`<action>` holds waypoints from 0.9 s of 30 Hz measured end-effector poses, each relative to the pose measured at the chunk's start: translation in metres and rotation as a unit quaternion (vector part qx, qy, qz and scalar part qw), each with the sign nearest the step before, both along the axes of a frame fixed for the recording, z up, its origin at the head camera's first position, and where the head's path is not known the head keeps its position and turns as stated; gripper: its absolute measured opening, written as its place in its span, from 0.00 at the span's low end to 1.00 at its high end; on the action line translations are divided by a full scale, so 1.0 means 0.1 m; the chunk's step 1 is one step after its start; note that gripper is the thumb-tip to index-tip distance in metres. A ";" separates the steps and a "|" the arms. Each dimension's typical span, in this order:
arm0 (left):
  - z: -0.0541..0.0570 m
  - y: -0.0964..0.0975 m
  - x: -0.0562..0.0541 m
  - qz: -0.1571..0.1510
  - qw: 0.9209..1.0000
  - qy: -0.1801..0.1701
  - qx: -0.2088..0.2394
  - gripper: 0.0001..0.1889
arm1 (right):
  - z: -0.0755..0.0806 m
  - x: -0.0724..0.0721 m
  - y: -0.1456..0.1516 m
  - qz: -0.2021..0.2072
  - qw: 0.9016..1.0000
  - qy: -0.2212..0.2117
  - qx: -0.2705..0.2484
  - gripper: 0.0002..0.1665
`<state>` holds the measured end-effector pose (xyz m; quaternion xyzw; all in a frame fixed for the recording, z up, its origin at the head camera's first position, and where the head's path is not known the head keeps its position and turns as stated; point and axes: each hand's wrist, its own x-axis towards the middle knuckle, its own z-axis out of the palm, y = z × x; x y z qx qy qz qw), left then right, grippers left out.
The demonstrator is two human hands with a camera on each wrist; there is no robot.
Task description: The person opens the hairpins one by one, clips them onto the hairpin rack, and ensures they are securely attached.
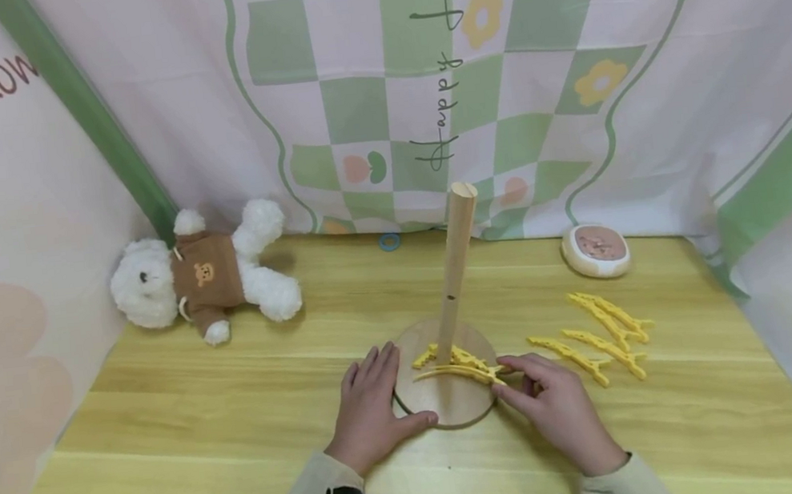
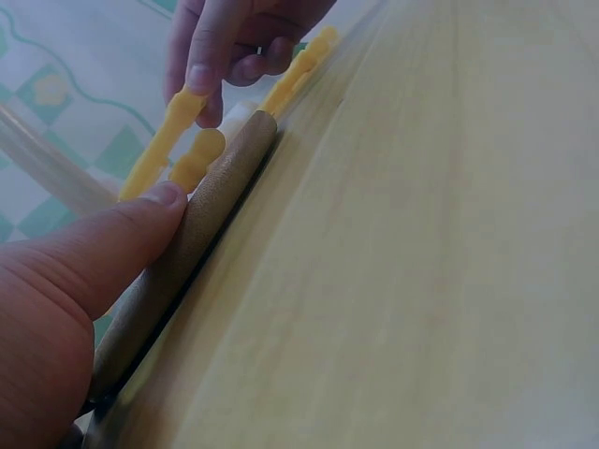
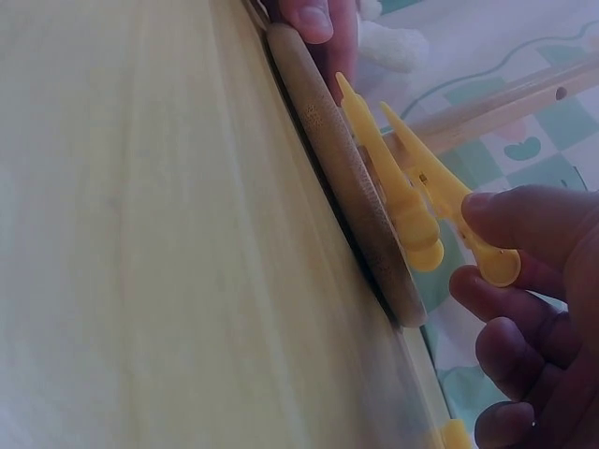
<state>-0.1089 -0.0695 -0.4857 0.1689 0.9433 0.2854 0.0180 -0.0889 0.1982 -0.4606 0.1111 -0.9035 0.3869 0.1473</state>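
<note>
A wooden post [image 1: 457, 265] with a small hole stands upright on a round wooden base [image 1: 456, 408]. My left hand [image 1: 377, 410] lies along the base's left rim, fingers straight and thumb at the front edge. Between thumb and fingers, my right hand [image 1: 553, 399] pinches the forked end of a yellow branch-shaped plastic piece [image 1: 456, 370], its thin tip reaching past the front of the post. In the right wrist view this held piece [image 3: 440, 192] is tilted above the base. Another yellow piece [image 3: 388, 173] lies beside it over the base, close to the post.
Several similar yellow branch-shaped pieces [image 1: 572, 355] lie on the table right of my right hand. A white plush dog [image 1: 206, 271] in a brown top lies at back left. A small blue ring [image 1: 390, 241] and a white rounded device [image 1: 595, 251] are near the back curtain [image 1: 352, 107].
</note>
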 end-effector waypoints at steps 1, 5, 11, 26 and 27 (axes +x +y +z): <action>0.00 0.00 0.00 0.000 1.000 -0.001 0.000 0.60 | 0.00 0.00 0.00 0.000 1.000 -0.001 0.000 0.19; 0.00 0.00 0.00 0.001 1.000 -0.002 0.000 0.60 | 0.01 0.00 0.00 -0.001 1.000 0.002 0.004 0.20; -0.01 0.00 0.00 0.000 1.000 -0.004 -0.002 0.60 | 0.01 0.00 0.00 0.002 1.000 0.008 0.009 0.20; -0.03 0.00 -0.01 0.000 1.000 0.007 -0.001 0.60 | 0.00 -0.01 0.00 0.008 1.000 0.015 0.012 0.19; -0.03 0.00 -0.01 -0.001 1.000 0.006 0.000 0.60 | 0.00 -0.01 0.00 0.009 1.000 0.016 0.012 0.19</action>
